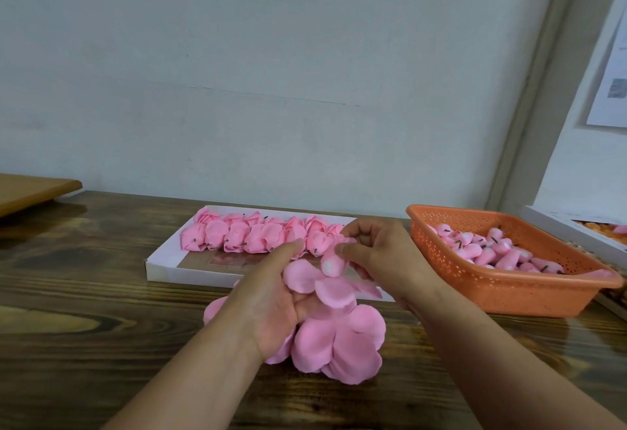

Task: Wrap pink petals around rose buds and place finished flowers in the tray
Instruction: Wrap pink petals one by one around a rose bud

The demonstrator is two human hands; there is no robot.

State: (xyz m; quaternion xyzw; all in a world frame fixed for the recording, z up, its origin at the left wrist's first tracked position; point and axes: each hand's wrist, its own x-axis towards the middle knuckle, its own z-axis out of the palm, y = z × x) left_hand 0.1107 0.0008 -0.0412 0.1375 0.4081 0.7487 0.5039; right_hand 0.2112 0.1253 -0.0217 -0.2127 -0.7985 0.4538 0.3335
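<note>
The left hand [271, 297] holds loose pink petals [339, 338] while the right hand [376, 253] pinches a rose bud [332, 261].

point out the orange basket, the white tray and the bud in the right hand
orange basket [502, 288]: head view, front wall
white tray [163, 261]: head view, left rim
bud [330, 265]: head view, white tip
right hand [383, 253]: head view, back
</note>
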